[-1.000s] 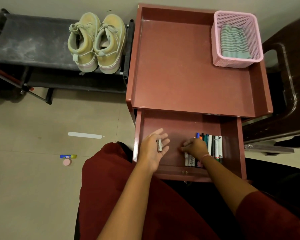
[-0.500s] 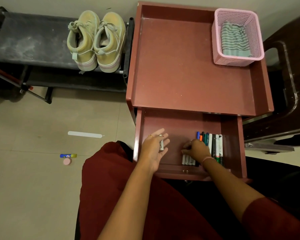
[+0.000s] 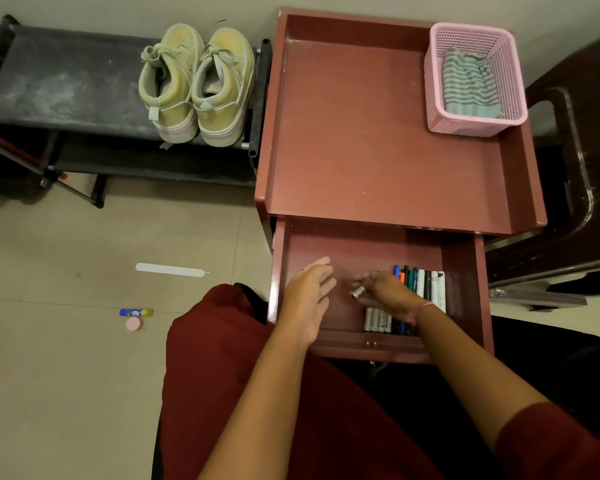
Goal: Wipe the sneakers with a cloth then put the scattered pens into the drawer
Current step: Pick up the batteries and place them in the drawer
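Observation:
The red drawer (image 3: 465,258) stands pulled out below the red table top. A row of pens (image 3: 426,284) lies side by side in its right half. My right hand (image 3: 385,291) hovers over the row's left end, fingers shut on a white pen (image 3: 358,292). My left hand (image 3: 309,296) is over the drawer's left half, palm up, fingers spread, holding nothing. A pair of pale yellow sneakers (image 3: 196,84) stands on the black rack at the left. A striped cloth (image 3: 470,86) lies in the pink basket.
The pink basket (image 3: 433,81) sits at the table top's back right corner. On the floor at the left lie a white strip (image 3: 169,270), a blue-and-yellow glue stick (image 3: 136,312) and a pink cap (image 3: 134,323). A dark wooden chair (image 3: 582,161) stands to the right.
The white pen that lay in my left palm is now held by my right hand, which shifted left from the pen row. My left hand is empty.

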### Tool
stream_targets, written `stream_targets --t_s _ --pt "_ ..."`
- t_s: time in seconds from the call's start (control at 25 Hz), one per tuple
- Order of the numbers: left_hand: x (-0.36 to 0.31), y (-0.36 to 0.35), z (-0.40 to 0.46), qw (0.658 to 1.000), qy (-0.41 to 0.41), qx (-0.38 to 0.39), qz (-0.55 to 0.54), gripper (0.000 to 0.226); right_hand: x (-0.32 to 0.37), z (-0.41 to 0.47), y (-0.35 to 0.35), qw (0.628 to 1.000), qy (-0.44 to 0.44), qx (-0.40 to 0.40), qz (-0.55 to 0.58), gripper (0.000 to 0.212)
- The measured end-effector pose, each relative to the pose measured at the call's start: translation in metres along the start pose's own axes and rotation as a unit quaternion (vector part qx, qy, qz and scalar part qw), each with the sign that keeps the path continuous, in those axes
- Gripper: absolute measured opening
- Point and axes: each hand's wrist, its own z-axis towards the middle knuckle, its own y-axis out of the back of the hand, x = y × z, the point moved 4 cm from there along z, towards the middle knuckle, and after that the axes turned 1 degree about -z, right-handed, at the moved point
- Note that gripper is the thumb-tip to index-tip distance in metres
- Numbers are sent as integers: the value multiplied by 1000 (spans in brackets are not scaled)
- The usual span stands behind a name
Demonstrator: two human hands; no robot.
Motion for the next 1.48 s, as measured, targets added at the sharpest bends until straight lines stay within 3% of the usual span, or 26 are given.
stream_targets --t_s 0.12,0.32,0.68,0.92,1.12,1.48 --pt "-2 1 0 1000 -6 -3 -14 30 -5 15 8 945 57 -74 -315 19" --pt "-4 1 0 1000 -7 -5 -20 30 -6 25 4 896 29 -69 -438 26" --pt "-6 2 0 999 -5 -5 -32 30 -31 25 1 862 67 -63 -499 25" --pt "-6 3 1 999 -11 1 -32 28 -36 17 2 865 74 -69 -492 23" --pt "-4 1 -1 999 -12 6 -37 32 -34 10 4 861 85 -53 -498 34" --pt "-26 16 -25 996 -48 2 -74 32 45 -58 -26 877 233 -85 -411 16"
